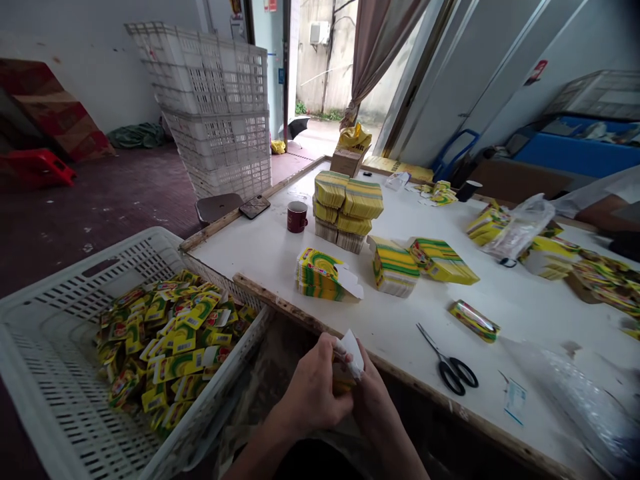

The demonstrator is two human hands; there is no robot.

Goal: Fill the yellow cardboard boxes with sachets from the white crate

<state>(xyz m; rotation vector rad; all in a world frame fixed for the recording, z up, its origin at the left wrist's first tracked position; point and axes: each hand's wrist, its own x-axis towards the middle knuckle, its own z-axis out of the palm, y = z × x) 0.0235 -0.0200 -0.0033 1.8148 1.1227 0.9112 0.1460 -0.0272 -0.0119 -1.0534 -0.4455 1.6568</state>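
Note:
Just off the table's front edge, my left hand and my right hand are closed together on a small carton. Its white inner flap sticks up between my fingers; a bit of yellow shows below, and the rest is hidden. Beyond my hands, a stack of flat yellow-and-green cartons lies near the edge, white flaps pointing right. To my left, a white plastic crate holds a heap of small yellow cartons.
Bundled cartons are piled behind, near a dark red mug and a phone. Black-handled scissors and a wrapped yellow packet lie to the right. Stacked crates stand back left. Another person's arm shows at far right.

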